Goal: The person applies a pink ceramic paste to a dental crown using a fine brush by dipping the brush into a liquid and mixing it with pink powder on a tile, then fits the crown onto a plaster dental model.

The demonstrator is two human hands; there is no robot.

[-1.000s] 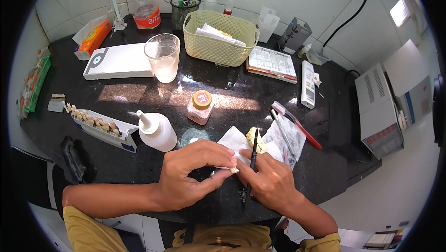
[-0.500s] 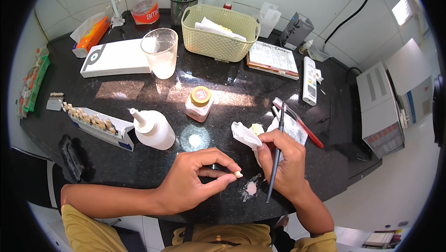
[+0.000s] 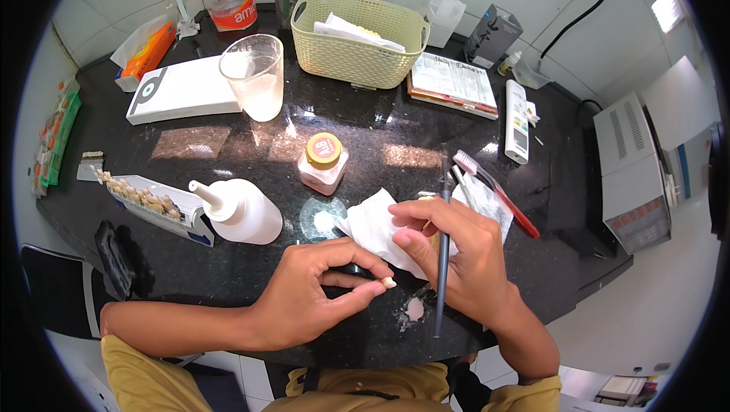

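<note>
Between the thumb and index finger of my left hand point(image 3: 308, 294) is a small cream-coloured artificial tooth point(image 3: 388, 283). My right hand point(image 3: 479, 252) has a slim dark-blue brush point(image 3: 442, 279) lodged upright among its fingers, while its thumb and index finger stand apart. Beside and partly under that hand lies a crumpled white tissue point(image 3: 374, 222). A little pink powder heap point(image 3: 414, 309) sits on the dark counter just below the hands. Farther off are a jar of pinkish powder with a gold lid point(image 3: 323, 170) and a white squeeze bottle with a nozzle point(image 3: 247, 214).
A red toothbrush point(image 3: 506, 195) rests on another tissue at right. Tooth samples point(image 3: 148, 199) line a holder at left. Toward the back stand a clear cup point(image 3: 255, 85), a white box point(image 3: 182, 93), a green basket point(image 3: 357, 58), notebooks point(image 3: 454, 87) and a white remote point(image 3: 516, 123).
My right thumb and index finger have let go of the white tissue, which now lies spread farther left. The brush stays in that hand. My left hand holds the tooth almost unmoved.
</note>
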